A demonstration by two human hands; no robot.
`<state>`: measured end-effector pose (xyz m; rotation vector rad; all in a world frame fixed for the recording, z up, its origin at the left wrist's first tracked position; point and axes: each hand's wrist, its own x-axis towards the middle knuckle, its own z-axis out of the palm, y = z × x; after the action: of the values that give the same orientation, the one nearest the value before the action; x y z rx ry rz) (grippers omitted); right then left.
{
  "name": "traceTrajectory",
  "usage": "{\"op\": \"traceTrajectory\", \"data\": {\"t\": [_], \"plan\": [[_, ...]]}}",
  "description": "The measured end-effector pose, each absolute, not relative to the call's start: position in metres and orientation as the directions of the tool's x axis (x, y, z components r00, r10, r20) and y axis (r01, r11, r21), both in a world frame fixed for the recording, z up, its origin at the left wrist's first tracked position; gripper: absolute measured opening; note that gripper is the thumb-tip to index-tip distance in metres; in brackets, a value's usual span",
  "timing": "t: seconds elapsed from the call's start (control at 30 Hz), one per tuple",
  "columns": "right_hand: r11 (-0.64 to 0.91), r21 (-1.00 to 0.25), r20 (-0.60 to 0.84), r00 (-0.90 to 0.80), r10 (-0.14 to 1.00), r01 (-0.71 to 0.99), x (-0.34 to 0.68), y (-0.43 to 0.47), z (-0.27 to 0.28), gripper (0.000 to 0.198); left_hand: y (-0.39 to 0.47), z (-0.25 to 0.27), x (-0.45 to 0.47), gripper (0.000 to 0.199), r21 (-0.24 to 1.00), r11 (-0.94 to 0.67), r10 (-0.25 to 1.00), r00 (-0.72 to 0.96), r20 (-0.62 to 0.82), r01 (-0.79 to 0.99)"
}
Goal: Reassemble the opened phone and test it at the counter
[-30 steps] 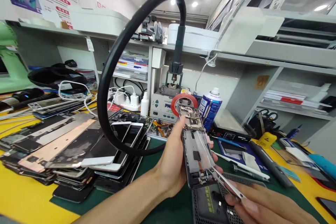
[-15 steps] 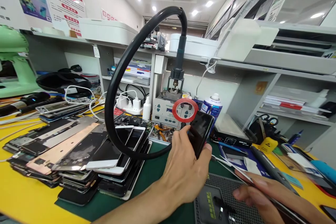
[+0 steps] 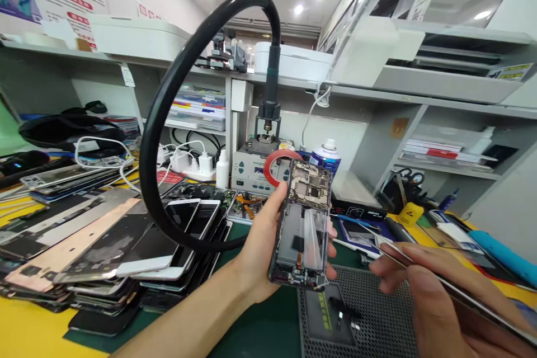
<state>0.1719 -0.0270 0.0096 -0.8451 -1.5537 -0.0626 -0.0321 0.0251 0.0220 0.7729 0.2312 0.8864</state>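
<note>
An opened phone (image 3: 298, 229), its circuit board bared at the top and its metal frame below, rests upright in my left hand (image 3: 263, 246). The thumb lies along its left edge and the fingertips show at its right edge. My right hand (image 3: 440, 291) grips thin metal tweezers (image 3: 396, 250) whose tips point left toward the phone, apart from it. Beneath the hands lies a perforated black mat (image 3: 377, 291) with a dark pad and small dark and shiny parts on it. A red tape roll (image 3: 273, 169) stands behind the phone.
Stacks of phones and screens (image 3: 109, 251) fill the left side. A thick black hose (image 3: 146, 151) arches over the bench from a grey machine (image 3: 247, 170). A blue spray can (image 3: 327, 154), a white bottle (image 3: 222, 170) and a yellow-handled tool (image 3: 410, 214) stand around.
My left hand has turned the phone from its dark glass side to its bared inside and lowered it slightly. My right hand still holds the tweezers. The view has shifted to the right.
</note>
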Motion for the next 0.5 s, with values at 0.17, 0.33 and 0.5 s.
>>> {"op": "traceTrajectory", "data": {"t": [0.17, 0.33, 0.5], "plan": [[0.690, -0.421, 0.886, 0.103, 0.453, 0.589, 0.168, -0.027, 0.013, 0.020, 0.023, 0.023, -0.033, 0.079, 0.630, 0.454, 0.717, 0.678, 0.162, -0.631], [0.730, -0.281, 0.909, -0.070, 0.410, 0.623, 0.176, -0.029, 0.012, 0.028, 0.024, 0.020, -0.033, 0.085, 0.628, 0.458, 0.691, 0.696, 0.192, -0.629], [0.796, -0.134, 0.887, -0.286, 0.361, 0.591, 0.186, -0.034, 0.001, 0.033, 0.023, 0.018, -0.032, 0.083, 0.622, 0.459, 0.712, 0.682, 0.169, -0.634]]}}
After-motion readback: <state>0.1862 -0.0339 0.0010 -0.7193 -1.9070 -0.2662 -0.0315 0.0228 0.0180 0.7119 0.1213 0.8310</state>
